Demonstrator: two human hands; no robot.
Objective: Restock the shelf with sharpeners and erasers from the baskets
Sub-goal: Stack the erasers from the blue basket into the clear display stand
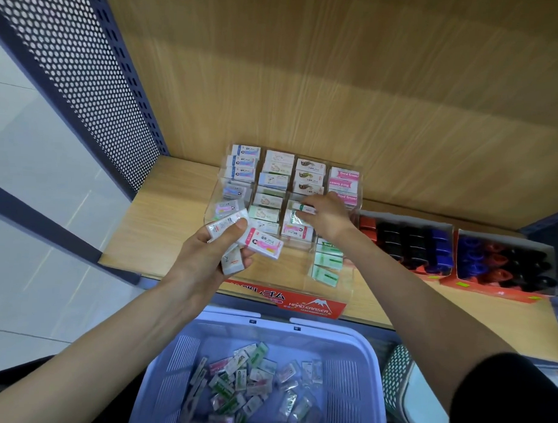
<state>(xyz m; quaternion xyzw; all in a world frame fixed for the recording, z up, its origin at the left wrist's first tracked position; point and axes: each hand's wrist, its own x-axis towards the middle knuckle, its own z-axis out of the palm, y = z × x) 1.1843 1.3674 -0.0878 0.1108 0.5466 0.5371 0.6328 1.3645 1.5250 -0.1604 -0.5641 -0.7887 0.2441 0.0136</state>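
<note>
Beside the perforated panel (86, 78), the left hand (213, 250) grips several wrapped erasers (264, 244) above the clear tray (300, 302). The right hand (329, 218) pinches a green-banded eraser (304, 208) over a middle compartment. Sharpener boxes (496, 295) sit right, and the basket (184, 353) is below.

Place: shop, stationery section.
- Wooden shelf (163, 213) with wood-grain back panel (339, 87) and a perforated metal side panel (86, 78), as in store racking.
- Clear display tray (348, 270) on the shelf, its compartments filled with rows of wrapped erasers (309, 173).
- Red label (312, 302) at the tray front, printed "HARD ERASER".
- Two open cardboard boxes (502, 293) beside the tray, packed with red, black and blue sharpeners (412, 244).
- Plastic basket (370, 357) below the shelf edge, holding loose erasers (256, 378).
- Pale tiled floor (34, 202).
</note>
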